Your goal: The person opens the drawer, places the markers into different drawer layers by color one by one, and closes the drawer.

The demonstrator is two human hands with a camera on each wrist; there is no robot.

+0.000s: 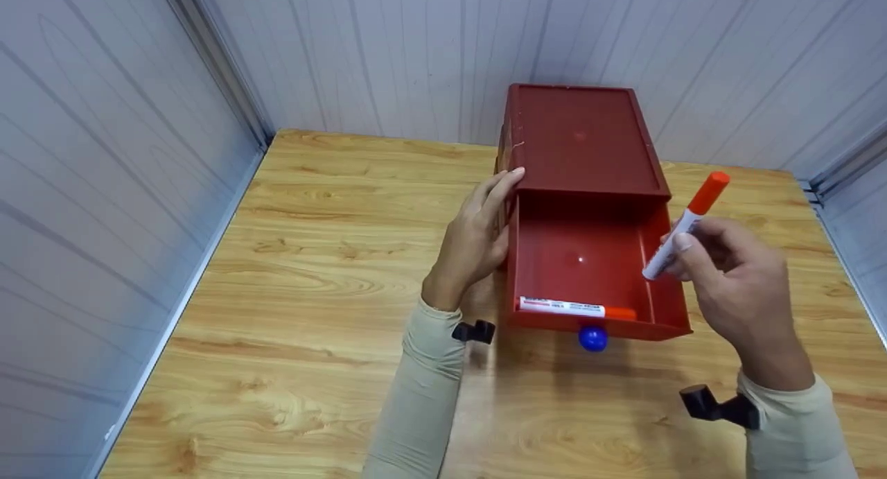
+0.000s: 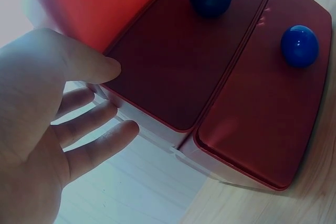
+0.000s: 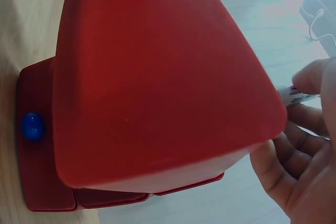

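Observation:
A red drawer cabinet (image 1: 582, 136) stands on the table with its top drawer (image 1: 568, 236) pulled out. Inside, along the front wall, lies an orange-capped white marker (image 1: 561, 306). My left hand (image 1: 471, 236) rests against the cabinet's left side, fingers extended along it. Its thumb (image 2: 94, 66) touches the front edge below the pulled-out drawer. Above the drawer's right wall, my right hand (image 1: 745, 285) pinches a second marker (image 1: 682, 233) between thumb and fingers, orange cap up and white end tilted down toward the drawer. In the right wrist view, the drawer front hides part of that marker (image 3: 294, 96).
A blue round knob (image 1: 593, 339) sticks out from the open drawer's front. Two lower drawers are shut, the bottom one with its own blue knob (image 2: 300, 46). Pale panel walls (image 1: 416, 56) border the wooden table (image 1: 312, 271) at the back and sides.

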